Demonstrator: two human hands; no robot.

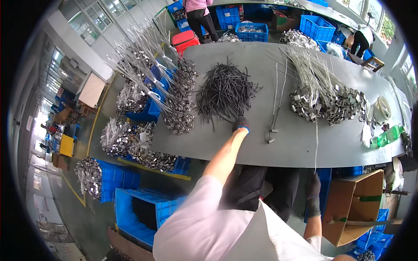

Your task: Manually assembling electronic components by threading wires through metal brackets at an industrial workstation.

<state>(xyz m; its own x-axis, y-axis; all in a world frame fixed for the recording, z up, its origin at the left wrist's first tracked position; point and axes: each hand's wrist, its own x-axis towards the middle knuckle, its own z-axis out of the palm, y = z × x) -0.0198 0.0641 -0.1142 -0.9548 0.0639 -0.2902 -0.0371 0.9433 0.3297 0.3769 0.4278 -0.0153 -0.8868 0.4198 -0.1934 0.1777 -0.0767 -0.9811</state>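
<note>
My left hand, in a dark glove with a blue cuff, touches the near edge of a pile of thin black tubes on the grey table. Its fingers look pressed together; what they pinch is hidden. Below the table's front edge hangs my right hand, also gloved, closed at the end of a thin white cable. That cable runs up over the edge toward a heap of white cables with metal connectors. Two separate cables with metal ends lie between the heap and the black pile.
Bundles of cables with metal connectors crowd the table's left side. Blue crates stand on the floor at left, an open cardboard box at lower right. A tape roll and green bottle lie at right. Two people work farther back.
</note>
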